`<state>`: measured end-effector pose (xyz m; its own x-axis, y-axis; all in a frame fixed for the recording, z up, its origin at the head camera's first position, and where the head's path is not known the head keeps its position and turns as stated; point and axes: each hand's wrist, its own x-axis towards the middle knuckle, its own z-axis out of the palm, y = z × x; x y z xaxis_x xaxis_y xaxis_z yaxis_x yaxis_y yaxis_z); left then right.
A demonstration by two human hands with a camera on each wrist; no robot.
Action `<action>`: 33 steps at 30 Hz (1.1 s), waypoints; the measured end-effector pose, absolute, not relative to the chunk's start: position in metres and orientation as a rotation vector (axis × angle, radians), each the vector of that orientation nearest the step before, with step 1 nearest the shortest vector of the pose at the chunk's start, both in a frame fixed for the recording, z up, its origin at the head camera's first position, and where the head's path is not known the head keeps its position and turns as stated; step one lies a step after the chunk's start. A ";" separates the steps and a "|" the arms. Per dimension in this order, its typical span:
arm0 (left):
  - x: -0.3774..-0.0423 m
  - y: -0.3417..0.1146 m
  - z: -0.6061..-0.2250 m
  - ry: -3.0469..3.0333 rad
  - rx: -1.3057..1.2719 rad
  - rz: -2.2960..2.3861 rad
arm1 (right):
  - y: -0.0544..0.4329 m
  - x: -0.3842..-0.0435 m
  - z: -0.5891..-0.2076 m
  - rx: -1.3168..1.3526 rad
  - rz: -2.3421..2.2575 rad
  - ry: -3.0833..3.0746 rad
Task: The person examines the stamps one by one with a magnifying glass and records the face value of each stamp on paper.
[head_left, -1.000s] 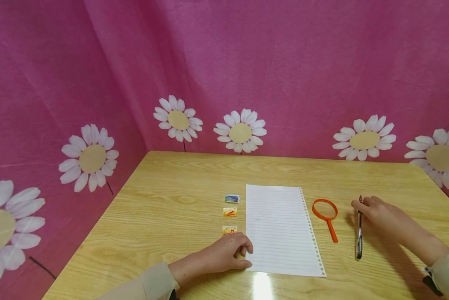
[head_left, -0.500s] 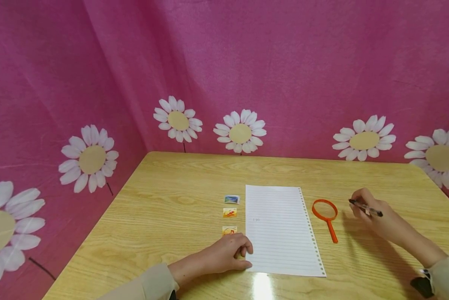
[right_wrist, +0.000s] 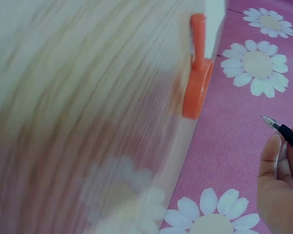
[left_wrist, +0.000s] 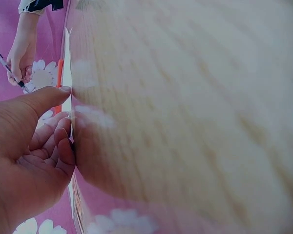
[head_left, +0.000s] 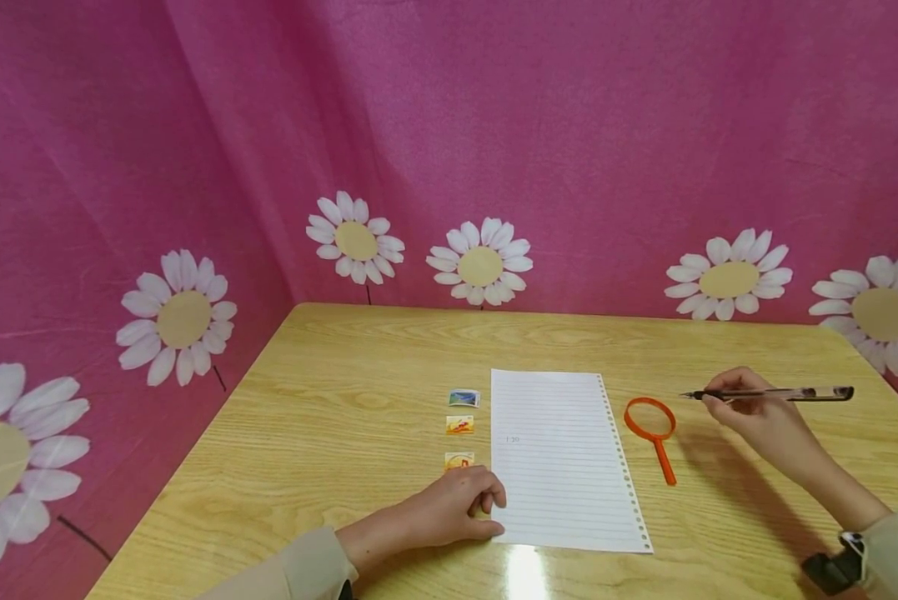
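Note:
My right hand (head_left: 760,425) pinches a black pen (head_left: 805,393) between thumb and fingers, raised above the table. The bare tip (right_wrist: 269,122) shows in the right wrist view; in the head view it points left. My left hand (head_left: 456,504) rests at the lower left edge of a lined sheet of paper (head_left: 569,483), thumb tip on the edge and fingers loosely bent. Small handwriting, "1.20" or similar, stands on the sheet. Just left of the paper lie a blue stamp (head_left: 464,398) and two yellow stamps, one (head_left: 459,425) above the other (head_left: 459,460). The left hand partly covers the lowest.
An orange magnifying glass (head_left: 664,462) lies between the paper and my right hand. The wooden table (head_left: 328,392) ends at a pink curtain (head_left: 569,150) with white flowers, behind and at the left. Light glares on the table below the paper.
My right hand has lifted the pen off the table and turned it from lengthwise to level, tip leftward. The left hand, paper, stamps and magnifying glass stay where they were.

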<state>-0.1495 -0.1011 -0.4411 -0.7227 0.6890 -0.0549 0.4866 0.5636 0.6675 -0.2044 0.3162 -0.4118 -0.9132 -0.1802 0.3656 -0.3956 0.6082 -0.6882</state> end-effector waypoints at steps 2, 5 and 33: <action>-0.149 -0.101 -0.441 2.489 0.967 0.927 | 0.317 -0.203 -0.410 0.409 1.283 -2.607; -0.150 -0.101 -0.442 2.494 0.972 0.920 | 0.317 -0.201 -0.409 0.328 1.398 -2.633; -0.150 -0.100 -0.441 2.489 0.934 0.906 | 0.290 -0.197 -0.431 0.344 2.102 -2.413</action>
<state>-0.1505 -0.1004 -0.4412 -0.7300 0.6787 -0.0807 0.4679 0.5823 0.6648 -0.1966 0.2899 -0.4315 -0.9742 -0.2106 0.0816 -0.1096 0.1253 -0.9860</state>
